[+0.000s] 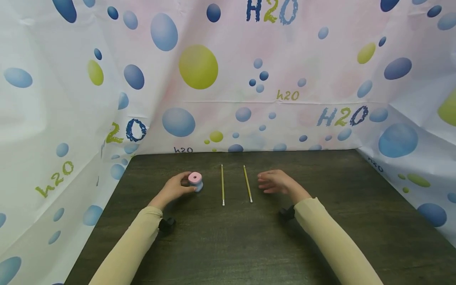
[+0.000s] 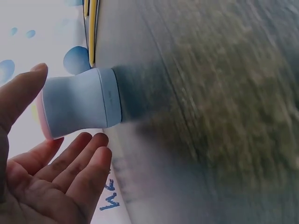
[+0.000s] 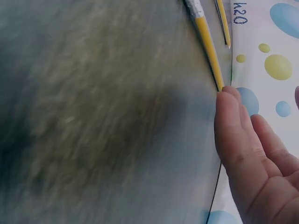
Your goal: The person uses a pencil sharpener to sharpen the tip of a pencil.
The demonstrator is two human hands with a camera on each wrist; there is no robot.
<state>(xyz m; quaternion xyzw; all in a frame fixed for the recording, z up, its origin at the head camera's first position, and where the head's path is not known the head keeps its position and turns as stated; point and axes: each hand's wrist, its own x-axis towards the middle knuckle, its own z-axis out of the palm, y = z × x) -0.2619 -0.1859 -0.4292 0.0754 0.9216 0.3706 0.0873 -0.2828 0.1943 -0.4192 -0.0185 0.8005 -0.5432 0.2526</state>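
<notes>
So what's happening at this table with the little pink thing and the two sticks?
A person in tan sleeves sits at a dark wooden table. Their left hand is cupped around a small pale-blue sharpener-like block with a pink top, standing upright on the table; the fingers look open around it, not squeezing. Their right hand hovers open just right of two thin yellow pencils lying side by side, touching neither.

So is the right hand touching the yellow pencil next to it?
Apart. The head view shows dark table between the right hand and the nearer pencil.
</notes>
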